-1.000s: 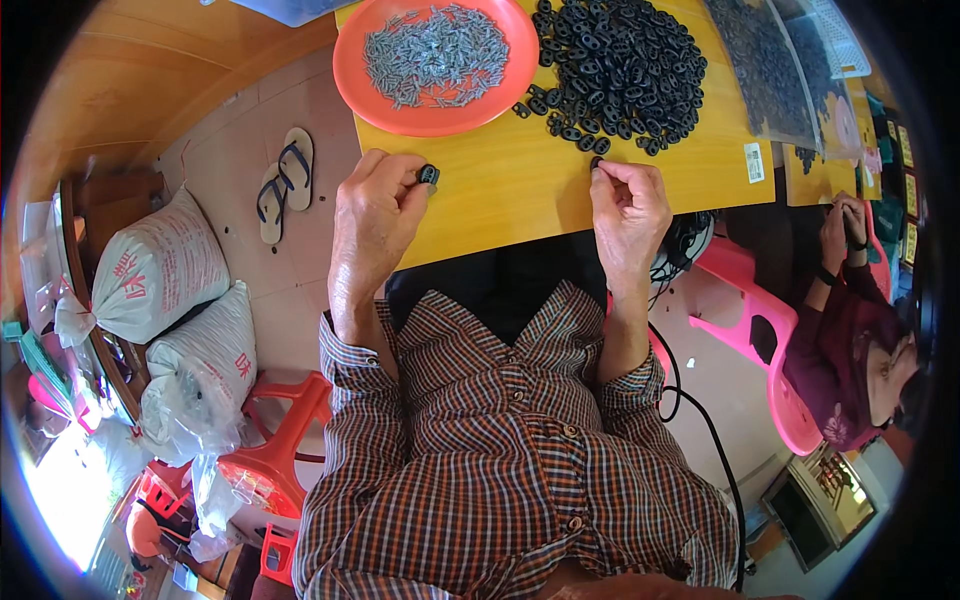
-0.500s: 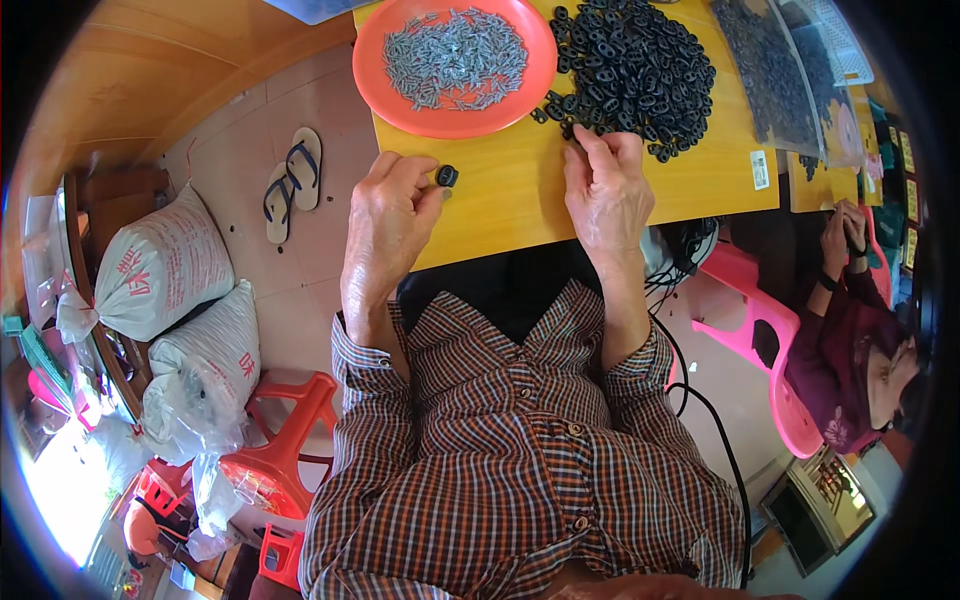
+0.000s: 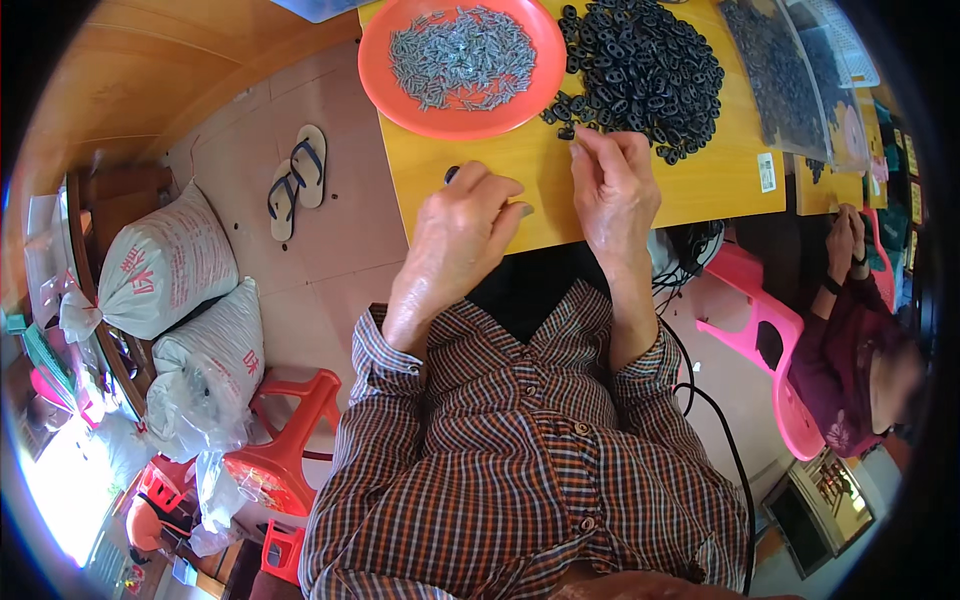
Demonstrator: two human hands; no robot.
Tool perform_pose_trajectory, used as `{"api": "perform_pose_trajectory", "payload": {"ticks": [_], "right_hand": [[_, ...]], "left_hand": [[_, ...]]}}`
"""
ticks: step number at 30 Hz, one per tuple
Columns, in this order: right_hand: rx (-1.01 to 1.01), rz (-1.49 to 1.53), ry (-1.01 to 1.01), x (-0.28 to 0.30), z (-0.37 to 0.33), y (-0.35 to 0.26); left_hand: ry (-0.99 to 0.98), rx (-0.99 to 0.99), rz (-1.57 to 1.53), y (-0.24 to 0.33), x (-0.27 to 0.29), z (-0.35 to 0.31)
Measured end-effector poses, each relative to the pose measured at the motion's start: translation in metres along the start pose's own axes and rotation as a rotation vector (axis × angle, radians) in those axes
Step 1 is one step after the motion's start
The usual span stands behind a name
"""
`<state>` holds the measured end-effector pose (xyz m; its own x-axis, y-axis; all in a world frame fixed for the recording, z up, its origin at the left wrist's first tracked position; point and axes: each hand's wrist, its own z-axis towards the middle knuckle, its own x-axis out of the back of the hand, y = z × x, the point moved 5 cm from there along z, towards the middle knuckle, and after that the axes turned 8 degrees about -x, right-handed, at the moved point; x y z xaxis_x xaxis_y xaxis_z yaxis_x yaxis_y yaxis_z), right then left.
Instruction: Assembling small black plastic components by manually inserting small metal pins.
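My left hand is over the near left part of the yellow table, thumb and index finger apart and pointing right, nothing seen between them. Just beyond its knuckles lies a small black plastic piece, partly hidden by the hand. My right hand is at the near edge of a heap of black two-holed oval pieces. Its bent index finger and thumb close on a small black piece there, mostly hidden by the fingertips. To the left of the heap, small grey metal pins fill a round orange plate.
Clear plastic bags of black pieces lie at the table's right. A person sits beyond a pink chair. White sacks, a red stool and flip-flops are on the left. A black cable runs down my right side.
My left hand has moved right, away from the black piece, which stays on the table. My right hand remains at the heap's edge. The view has shifted slightly.
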<state>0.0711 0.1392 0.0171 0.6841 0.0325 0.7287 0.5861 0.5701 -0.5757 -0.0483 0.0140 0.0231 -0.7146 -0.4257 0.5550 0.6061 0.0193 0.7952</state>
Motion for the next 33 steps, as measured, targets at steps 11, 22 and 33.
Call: {"api": "perform_pose_trajectory", "payload": {"ticks": [11,22,33], "right_hand": [[-0.129,0.252,-0.069,-0.011,-0.002,0.013],[-0.592,0.826,-0.44,0.008,-0.016,0.005],[0.077,0.497,-0.127,0.026,-0.015,-0.011]], "left_hand": [[0.08,0.031,-0.11,-0.007,-0.015,0.0],[0.059,0.415,-0.924,-0.013,-0.039,0.005],[0.049,0.612,-1.29,-0.02,-0.056,0.003]]}}
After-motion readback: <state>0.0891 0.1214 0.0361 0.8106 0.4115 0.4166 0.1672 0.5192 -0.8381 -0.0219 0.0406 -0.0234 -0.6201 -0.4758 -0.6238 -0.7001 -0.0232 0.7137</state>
